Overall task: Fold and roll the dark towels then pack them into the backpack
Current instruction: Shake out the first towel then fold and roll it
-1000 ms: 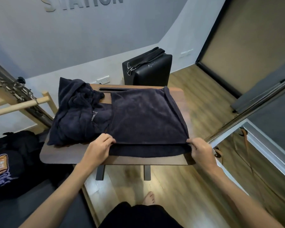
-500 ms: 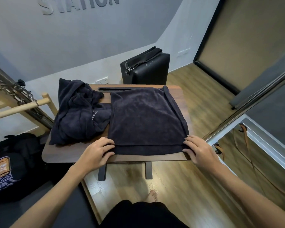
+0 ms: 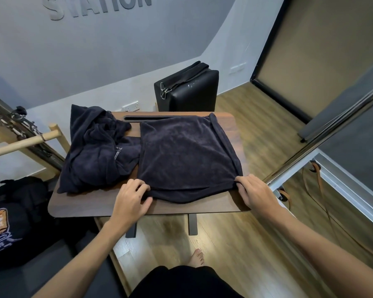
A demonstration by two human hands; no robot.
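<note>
Two dark towels lie on the wooden table (image 3: 78, 208). The folded towel (image 3: 187, 155) occupies the right half of the tabletop as a flat, roughly square stack, its near edge close to the table's front edge. The crumpled towel (image 3: 95, 151) sits in a loose heap on the left half, its right side just touching the folded one.

The person stands at the near side of the table. The left hand (image 3: 130, 200) grips the near-left corner of the folded towel, fingers curled over the cloth. The right hand (image 3: 253, 193) pinches the near-right corner, thumb and fingers closed on the hem. The near edge sags slightly between the two grips.

Status, judged from the layout:
- Folding of the first towel appears largely complete; rolling has not yet begun, as no rolled portion is visible.
- The second towel is unfolded and unrolled.
- Nothing has been packed. The backpack (image 3: 13, 218) rests low at the left, beside the table; whether it is unzipped cannot be determined.

Remaining work: roll the first towel, fold and roll the second, load both. The task appears to be at an early stage.
</note>
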